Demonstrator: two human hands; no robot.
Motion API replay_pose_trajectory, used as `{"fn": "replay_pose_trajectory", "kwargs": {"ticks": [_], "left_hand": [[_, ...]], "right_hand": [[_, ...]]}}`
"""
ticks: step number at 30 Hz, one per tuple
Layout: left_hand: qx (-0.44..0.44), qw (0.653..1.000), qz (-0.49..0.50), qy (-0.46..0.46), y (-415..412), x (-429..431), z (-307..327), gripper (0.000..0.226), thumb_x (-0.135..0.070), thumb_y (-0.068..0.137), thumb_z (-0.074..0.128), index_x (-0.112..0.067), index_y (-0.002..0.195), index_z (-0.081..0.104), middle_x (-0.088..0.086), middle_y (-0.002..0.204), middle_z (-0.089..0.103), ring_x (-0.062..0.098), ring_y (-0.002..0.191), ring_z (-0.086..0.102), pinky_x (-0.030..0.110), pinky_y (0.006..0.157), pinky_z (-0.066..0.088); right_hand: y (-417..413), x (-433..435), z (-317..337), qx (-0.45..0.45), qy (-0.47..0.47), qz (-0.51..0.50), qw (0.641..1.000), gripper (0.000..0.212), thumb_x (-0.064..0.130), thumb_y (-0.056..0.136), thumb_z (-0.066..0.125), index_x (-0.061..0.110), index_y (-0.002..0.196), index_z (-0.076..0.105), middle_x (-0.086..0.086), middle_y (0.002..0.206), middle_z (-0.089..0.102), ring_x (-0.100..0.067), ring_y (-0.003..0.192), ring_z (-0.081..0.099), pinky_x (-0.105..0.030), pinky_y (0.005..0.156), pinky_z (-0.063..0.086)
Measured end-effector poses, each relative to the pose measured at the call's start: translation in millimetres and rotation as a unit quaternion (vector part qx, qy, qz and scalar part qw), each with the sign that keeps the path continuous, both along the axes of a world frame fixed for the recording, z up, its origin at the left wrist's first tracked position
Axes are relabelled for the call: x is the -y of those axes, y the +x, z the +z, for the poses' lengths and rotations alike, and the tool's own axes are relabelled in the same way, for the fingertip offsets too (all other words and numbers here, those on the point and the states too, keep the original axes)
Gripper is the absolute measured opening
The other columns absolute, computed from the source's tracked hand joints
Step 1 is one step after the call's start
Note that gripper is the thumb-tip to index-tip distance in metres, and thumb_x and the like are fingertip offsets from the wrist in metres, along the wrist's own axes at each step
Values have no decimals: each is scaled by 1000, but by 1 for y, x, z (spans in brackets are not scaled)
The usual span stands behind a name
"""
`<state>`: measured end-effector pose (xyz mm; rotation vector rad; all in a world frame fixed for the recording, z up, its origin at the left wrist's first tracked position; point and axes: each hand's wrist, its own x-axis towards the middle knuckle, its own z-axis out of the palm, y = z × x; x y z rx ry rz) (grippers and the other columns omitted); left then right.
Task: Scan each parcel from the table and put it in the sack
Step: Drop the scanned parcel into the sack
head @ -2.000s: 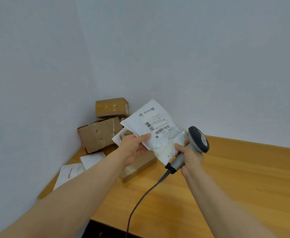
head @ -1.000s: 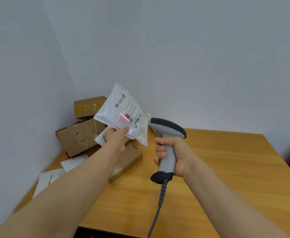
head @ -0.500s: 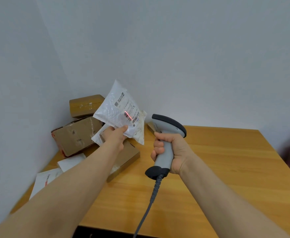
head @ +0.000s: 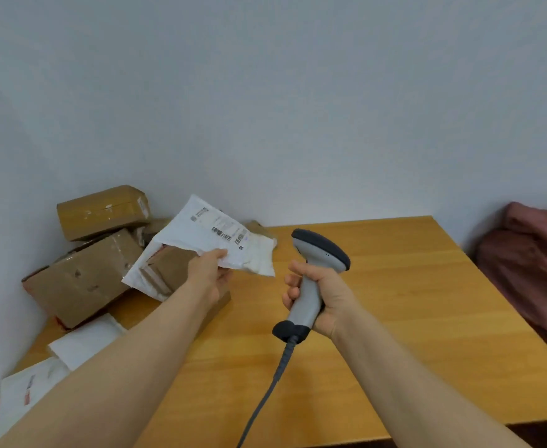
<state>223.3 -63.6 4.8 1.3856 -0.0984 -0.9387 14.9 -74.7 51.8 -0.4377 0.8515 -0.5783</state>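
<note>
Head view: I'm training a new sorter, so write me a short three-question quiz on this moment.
1. True or false: the left hand pinches the white parcel at its near edge.
2. The right hand holds: A) the scanner, B) a pen, C) nothing.
3. Fill in: the dark red sack lies beyond the table's ___ edge.
Key: 1 true; 2 A; 3 right.
</note>
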Motion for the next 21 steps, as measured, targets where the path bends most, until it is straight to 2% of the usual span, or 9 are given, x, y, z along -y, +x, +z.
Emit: {"fn": "replay_pose_trajectory", "kwargs": {"ticks": [2, 4, 6, 8, 13, 16, 18, 20, 21], "left_hand": [[-25, 998, -51, 7, -14, 14, -9, 24, -9, 88, 55, -9, 113, 56, 8, 92, 66, 21, 73, 62, 32, 65, 47], [-37, 995, -96, 8, -36, 27, -17, 27, -10, 86, 54, -12, 112, 56, 7, 100, 69, 23, 82, 66, 36, 74, 51], [-40, 988, -150, 14, -66, 38, -20, 22, -10, 85, 52, -14, 106, 58, 7, 96, 70, 24, 80, 66, 36, 73, 53], [-34, 974, -222, 32, -99, 50, -18, 22, -9, 85, 48, -14, 104, 59, 5, 91, 69, 23, 78, 63, 33, 69, 52], [-29, 916, -395, 62, -185, 90, -16, 36, -8, 84, 45, -7, 118, 59, 15, 107, 67, 30, 90, 63, 38, 79, 52], [-6, 887, -457, 67, -246, 116, -12, 31, -15, 90, 51, -3, 117, 61, 15, 102, 71, 29, 87, 67, 37, 73, 56], [-7, 868, -494, 57, -290, 136, -13, 34, -22, 93, 56, -5, 121, 61, 14, 109, 71, 30, 98, 67, 40, 82, 55], [-42, 829, -555, 48, -336, 154, -11, 36, -26, 89, 62, -10, 121, 63, 12, 117, 68, 29, 104, 66, 40, 87, 54], [-56, 805, -589, 46, -360, 161, -8, 37, -24, 84, 66, -13, 120, 64, 11, 119, 68, 28, 102, 67, 39, 83, 56]], "right_hand": [[-22, 11, -20, -63, -23, -80, 995, 7, 4, 84, 69, 4, 86, 62, -11, 64, 64, -17, 48, 56, -28, 48, 51], [-50, 21, -39, -122, -32, -144, 981, 9, 5, 83, 71, 4, 89, 64, -13, 75, 65, -23, 65, 63, -31, 52, 53], [-81, 29, -53, -159, -15, -200, 967, 17, 9, 83, 74, 5, 96, 65, -15, 90, 65, -29, 84, 64, -36, 56, 55], [-112, 37, -61, -163, -4, -247, 955, 21, 12, 82, 76, 6, 98, 65, -16, 97, 65, -33, 91, 64, -38, 58, 55], [-192, 61, -68, -146, -6, -304, 941, 20, 8, 76, 80, 8, 89, 64, -7, 66, 70, -21, 54, 67, -30, 46, 52], [-249, 77, -71, -175, -14, -308, 935, 27, 1, 72, 80, 7, 93, 63, -9, 67, 71, -23, 54, 68, -33, 47, 52], [-294, 90, -72, -184, -30, -325, 927, 28, -1, 72, 80, 6, 93, 64, -8, 64, 72, -23, 54, 69, -33, 47, 53], [-340, 103, -69, -173, -39, -360, 916, 28, -6, 71, 78, 4, 92, 63, -5, 63, 72, -23, 56, 71, -34, 46, 54], [-364, 111, -66, -168, -41, -384, 907, 29, -9, 70, 78, 3, 91, 63, -4, 62, 72, -22, 56, 71, -33, 45, 54]]}}
